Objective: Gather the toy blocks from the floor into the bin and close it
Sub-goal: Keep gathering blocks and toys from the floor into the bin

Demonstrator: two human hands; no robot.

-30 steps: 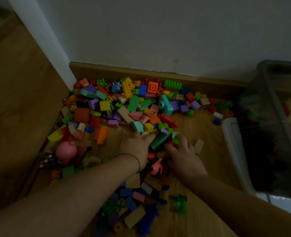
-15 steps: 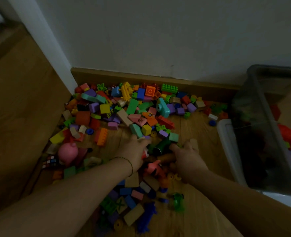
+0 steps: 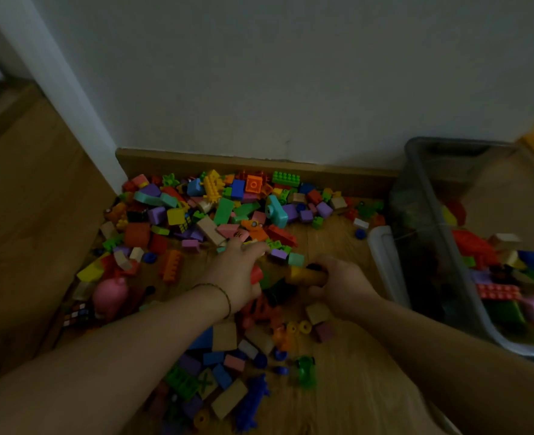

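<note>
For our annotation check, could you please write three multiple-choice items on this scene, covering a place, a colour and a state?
1. Where does the bin stand relative to the block pile?
A. left of it
B. right of it
C. behind the person

2. What colour is the pig toy?
A. pink
B. blue
C. white

3. What is the right hand doing?
A. lying flat on bare floor
B. lifting a lid
C. gripping a yellow cylinder

Answers: 1 B, the bin is at the frame's right edge; 2 A, its body is plainly pink; 3 C, the fingers curl round the cylinder.
</note>
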